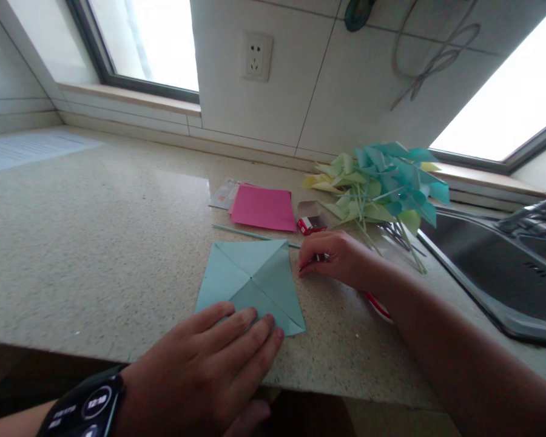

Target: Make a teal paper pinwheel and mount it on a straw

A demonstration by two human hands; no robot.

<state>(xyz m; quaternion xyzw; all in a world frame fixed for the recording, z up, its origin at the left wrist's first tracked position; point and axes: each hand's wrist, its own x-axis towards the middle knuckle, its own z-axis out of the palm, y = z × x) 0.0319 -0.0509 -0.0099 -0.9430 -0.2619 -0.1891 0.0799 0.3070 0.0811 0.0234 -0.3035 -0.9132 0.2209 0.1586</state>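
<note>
A square of light blue paper lies on the counter, creased or cut along its diagonals, with a small dark mark at its centre. My left hand rests on its near edge with the fingers stretched out flat. Just right of the paper, my right hand has its fingers curled into a pinch near the counter; whatever they hold is too small or hidden. A thin pale blue stick lies behind the paper. Under my right forearm, a red curved object shows only in part.
Pink paper sheets and a small open red box sit behind the stick. Blue, green and yellow paper pinwheels are piled at the back right, beside a metal sink. Printed paper lies far left.
</note>
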